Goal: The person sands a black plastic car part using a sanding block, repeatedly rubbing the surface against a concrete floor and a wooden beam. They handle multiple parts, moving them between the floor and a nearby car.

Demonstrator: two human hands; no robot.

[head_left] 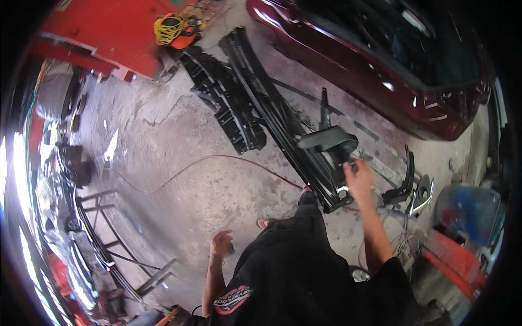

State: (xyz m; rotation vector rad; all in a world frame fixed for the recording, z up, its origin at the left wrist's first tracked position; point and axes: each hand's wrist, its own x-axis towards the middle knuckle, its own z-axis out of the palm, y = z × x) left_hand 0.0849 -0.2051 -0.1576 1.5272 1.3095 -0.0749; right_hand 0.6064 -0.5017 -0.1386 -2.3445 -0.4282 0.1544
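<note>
My right hand (358, 176) reaches out over the car parts, its fingers closed at the edge of a curved black plastic car part (331, 140) that hangs above the other pieces. Beneath it lies a long black car panel (272, 122), stretched across the concrete floor. Left of that panel is a ribbed black plastic piece (225, 103). Low by my body, my left hand (221, 243) is curled, with a small dark object at its fingers that is too unclear to name.
A dark red car (375, 70) stands at upper right. A red metal platform (109, 32) with a coiled yellow cord (168, 28) is at upper left. A thin hose (217, 157) crosses the floor ahead of my feet. A black metal frame (117, 244) lies left, a red jack-like piece (454, 261) right.
</note>
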